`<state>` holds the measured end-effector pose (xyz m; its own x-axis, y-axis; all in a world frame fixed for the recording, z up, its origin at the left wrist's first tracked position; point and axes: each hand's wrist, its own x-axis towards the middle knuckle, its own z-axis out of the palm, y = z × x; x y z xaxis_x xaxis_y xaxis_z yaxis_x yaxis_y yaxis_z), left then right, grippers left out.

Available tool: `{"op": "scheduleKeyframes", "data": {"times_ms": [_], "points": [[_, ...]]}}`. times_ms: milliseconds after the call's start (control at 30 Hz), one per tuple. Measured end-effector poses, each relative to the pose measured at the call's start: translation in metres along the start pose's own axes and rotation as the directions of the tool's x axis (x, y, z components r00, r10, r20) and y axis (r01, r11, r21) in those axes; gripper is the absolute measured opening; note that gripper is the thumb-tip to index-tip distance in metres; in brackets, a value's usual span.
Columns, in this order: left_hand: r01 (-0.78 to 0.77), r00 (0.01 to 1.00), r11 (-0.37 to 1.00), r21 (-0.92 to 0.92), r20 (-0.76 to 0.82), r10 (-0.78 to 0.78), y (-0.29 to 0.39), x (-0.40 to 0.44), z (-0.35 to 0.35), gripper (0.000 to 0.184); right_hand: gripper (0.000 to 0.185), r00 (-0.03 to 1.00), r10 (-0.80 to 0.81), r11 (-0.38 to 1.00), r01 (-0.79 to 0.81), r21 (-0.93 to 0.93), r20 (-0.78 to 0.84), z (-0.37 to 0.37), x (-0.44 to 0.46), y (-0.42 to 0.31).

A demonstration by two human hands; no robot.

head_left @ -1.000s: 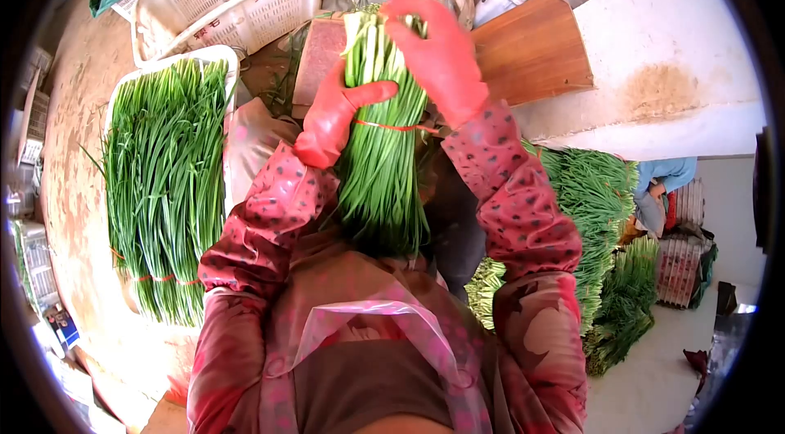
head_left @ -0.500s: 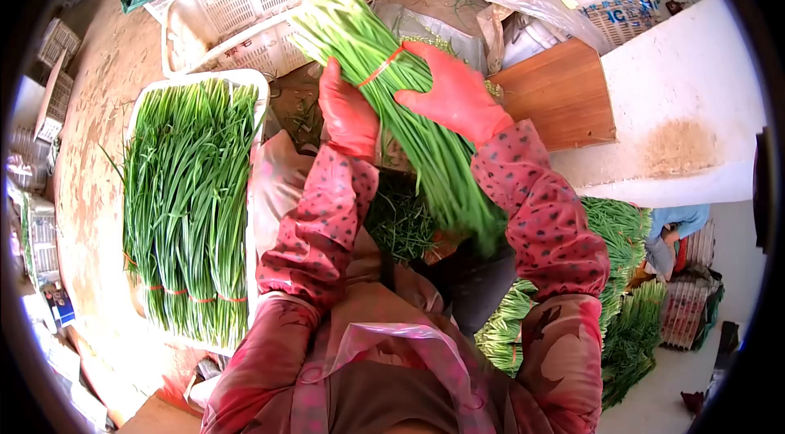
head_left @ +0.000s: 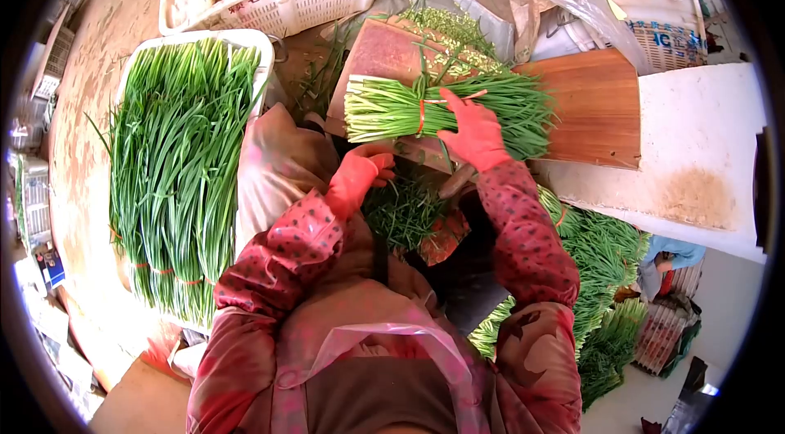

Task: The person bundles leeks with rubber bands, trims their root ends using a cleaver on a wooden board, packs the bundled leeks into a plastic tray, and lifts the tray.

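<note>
A bundle of garlic chives (head_left: 384,111), tied with a red band, lies crosswise on a reddish-brown board (head_left: 360,66). My gloved right hand (head_left: 476,130) grips it from the near side, just right of the band, thumb and fingers apart across the stalks. Lower left of the bundle hangs my gloved left hand (head_left: 360,176), its fingers loosely bent with a gap between them and nothing visible inside. Under my right wrist a brown handle-like piece (head_left: 458,180) shows; the rest of it is hidden. Dark green trimmings (head_left: 401,209) lie below, between the hands.
A white crate (head_left: 263,45) full of banded chives stands at my left. Another white plastic crate (head_left: 327,4) sits behind it. Cut ends (head_left: 454,29) cover the board's far side. A wooden panel (head_left: 601,107) adjoins a white slab (head_left: 695,156). More chives (head_left: 593,246) lie at right, near another person's arm (head_left: 679,250).
The chive bundle has come down from a raised, slanted position onto the board. My left hand has let go and dropped down and nearer me; my right hand stays on it.
</note>
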<state>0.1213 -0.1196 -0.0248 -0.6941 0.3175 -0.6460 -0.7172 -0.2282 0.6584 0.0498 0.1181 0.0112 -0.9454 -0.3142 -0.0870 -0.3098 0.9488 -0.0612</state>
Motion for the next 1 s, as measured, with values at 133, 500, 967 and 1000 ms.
{"op": "scheduleKeyframes", "data": {"times_ms": [133,500,967,1000], "points": [[-0.034,0.999,0.994,0.102,0.018,0.032,0.005,-0.015,-0.002,0.04,0.083,1.0,0.026,1.0,-0.027,-0.008,-0.011,-0.031,0.001,0.007],[0.037,0.994,0.949,-0.312,0.113,-0.001,-0.01,0.027,0.028,0.067,0.067,0.981,-0.193,0.973,0.187,-0.137,-0.03,0.008,0.038,-0.019],[-0.217,0.909,0.539,-0.814,0.034,0.416,0.039,0.035,0.018,0.047,0.066,0.963,-0.018,0.928,0.116,0.354,-0.268,-0.087,0.003,-0.057],[-0.205,0.92,0.578,-0.79,0.047,0.39,0.041,0.027,0.017,0.047,0.064,0.9,-0.115,0.944,0.231,0.236,-0.421,-0.085,0.002,-0.058]]}}
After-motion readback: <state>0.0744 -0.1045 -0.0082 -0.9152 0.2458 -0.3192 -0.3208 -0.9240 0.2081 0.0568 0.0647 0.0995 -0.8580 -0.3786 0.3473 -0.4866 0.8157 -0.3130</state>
